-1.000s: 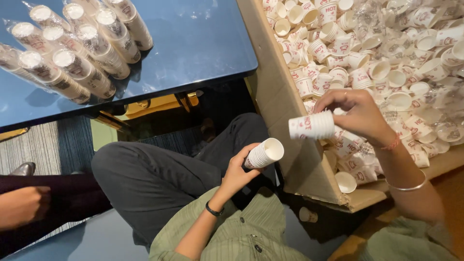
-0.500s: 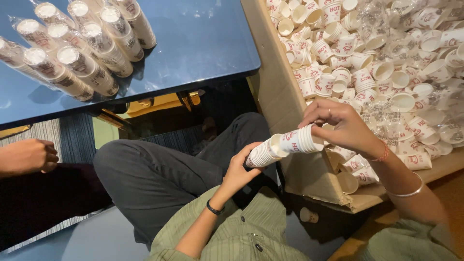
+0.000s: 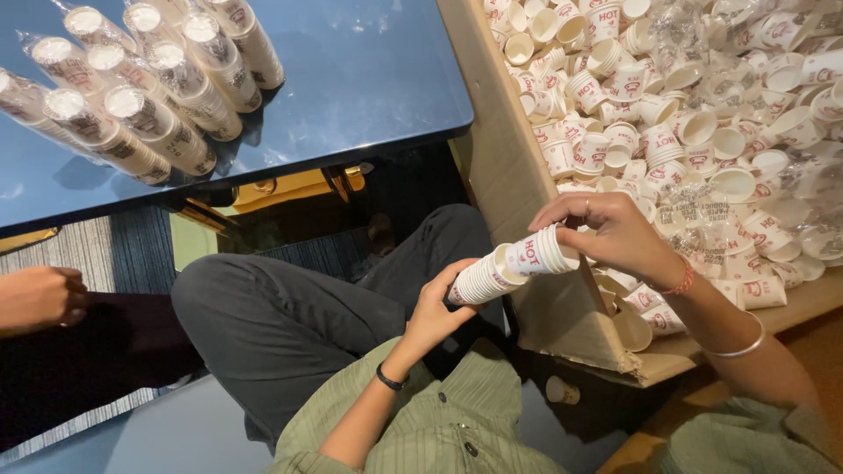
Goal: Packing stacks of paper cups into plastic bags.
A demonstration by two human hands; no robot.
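My left hand (image 3: 437,305) grips a stack of white paper cups (image 3: 481,279) lying sideways over my lap. My right hand (image 3: 610,235) holds a few more nested white cups with red print (image 3: 537,255), their base pushed into the open end of the stack. Both hands meet just in front of the near wall of a big cardboard box (image 3: 514,189). The box is heaped with several loose white and red paper cups (image 3: 702,123).
A blue table (image 3: 369,79) at upper left carries several plastic-wrapped sleeves of cups (image 3: 149,79) lying side by side. Another person's hand (image 3: 39,297) shows at the left edge. One loose cup (image 3: 562,390) lies on the floor under the box.
My right hand brought the printed cups from beside the box down to the left-hand stack and slid them into it. The other person's hand shifted slightly at the left edge.
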